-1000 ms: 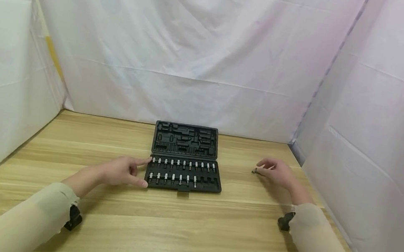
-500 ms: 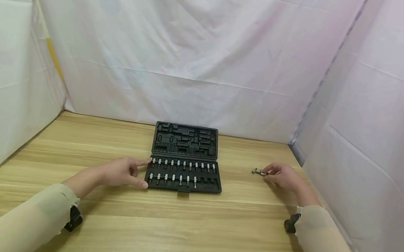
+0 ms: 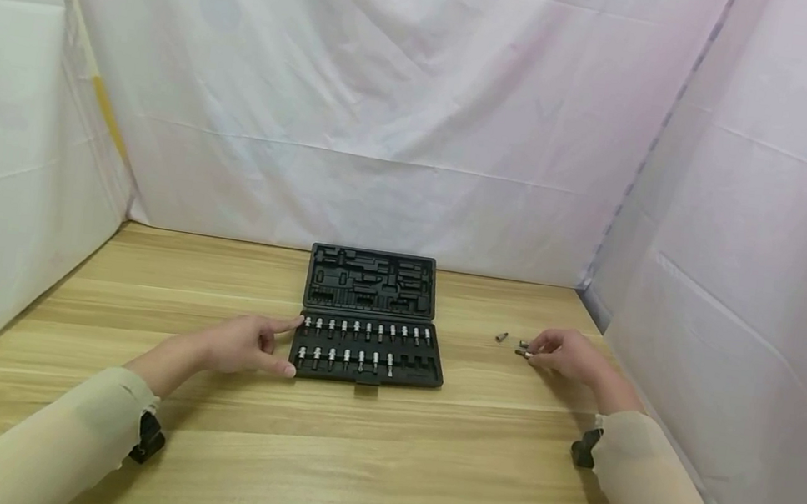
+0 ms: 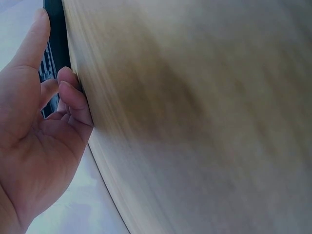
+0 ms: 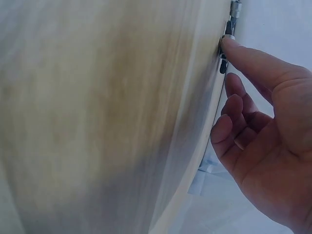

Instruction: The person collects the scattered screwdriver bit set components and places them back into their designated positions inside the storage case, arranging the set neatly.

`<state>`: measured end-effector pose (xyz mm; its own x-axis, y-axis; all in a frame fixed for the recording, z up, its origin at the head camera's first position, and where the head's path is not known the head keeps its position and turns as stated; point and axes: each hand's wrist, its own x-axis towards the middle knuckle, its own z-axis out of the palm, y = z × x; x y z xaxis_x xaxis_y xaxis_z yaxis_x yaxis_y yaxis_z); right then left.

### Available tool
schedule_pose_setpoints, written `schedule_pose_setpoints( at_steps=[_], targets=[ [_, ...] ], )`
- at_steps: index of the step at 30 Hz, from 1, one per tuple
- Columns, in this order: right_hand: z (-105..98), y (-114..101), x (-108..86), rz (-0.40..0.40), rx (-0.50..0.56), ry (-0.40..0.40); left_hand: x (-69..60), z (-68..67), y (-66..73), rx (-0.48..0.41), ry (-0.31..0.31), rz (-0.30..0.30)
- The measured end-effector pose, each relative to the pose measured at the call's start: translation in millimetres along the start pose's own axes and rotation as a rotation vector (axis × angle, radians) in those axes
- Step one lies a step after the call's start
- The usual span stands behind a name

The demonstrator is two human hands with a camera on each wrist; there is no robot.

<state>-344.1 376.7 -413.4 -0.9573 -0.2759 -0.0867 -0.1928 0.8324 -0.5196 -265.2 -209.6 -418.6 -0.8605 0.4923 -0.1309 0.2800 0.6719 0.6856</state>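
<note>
A black plastic case (image 3: 430, 373) lies unfolded on the wooden table, with two rows of chrome bit sockets in its lower half. My left hand (image 3: 237, 341) rests at its left side, index finger and thumb stretched apart and touching the edge; the remaining fingers are bent. On the right, my right hand (image 3: 568, 355) pinches a bit socket (image 3: 523, 354) at the tabletop between thumb and fingertips. A second bit socket (image 3: 523, 344) lies right beside those fingertips, and a third bit socket (image 3: 501, 337) lies farther left. In the right wrist view the thumb (image 5: 248, 58) partly hides the pieces.
The case's lid (image 3: 370, 281) leans back, showing moulded recesses. Unfilled slots (image 3: 416, 363) are at the right end of the lower row. White cloth (image 3: 392, 99) hangs behind the table and along both sides.
My right hand has drawn back to the right, and the bit sockets beneath its fingers have come apart, one left lying farther off. The left hand and case have stayed put.
</note>
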Motion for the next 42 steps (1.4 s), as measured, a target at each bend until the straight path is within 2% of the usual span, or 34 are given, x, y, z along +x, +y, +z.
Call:
schedule_pose_setpoints(
  at_steps=[9,14,23,28,35,42],
  targets=[
    [0,0,-0.8,0.001,-0.011,0.002,0.7,-0.1,-1.6,0.004,-0.002,0.004],
    [-1,-4,-0.2,-0.036,0.011,0.027,0.9,-0.4,-1.8,0.013,0.000,0.000],
    [3,-23,2.4,-0.104,0.123,0.031,0.3,-0.6,-0.8,0.004,0.000,0.000],
    [6,-33,3.4,-0.083,0.172,0.021,0.4,-0.5,-0.5,0.003,0.000,-0.003],
    [13,-50,5.7,-0.131,0.245,0.001,1.4,-1.3,-0.8,0.007,0.001,0.001],
    [22,-69,7.5,-0.157,0.404,-0.055,1.2,-0.7,-0.9,0.003,-0.002,0.003]
  ],
)
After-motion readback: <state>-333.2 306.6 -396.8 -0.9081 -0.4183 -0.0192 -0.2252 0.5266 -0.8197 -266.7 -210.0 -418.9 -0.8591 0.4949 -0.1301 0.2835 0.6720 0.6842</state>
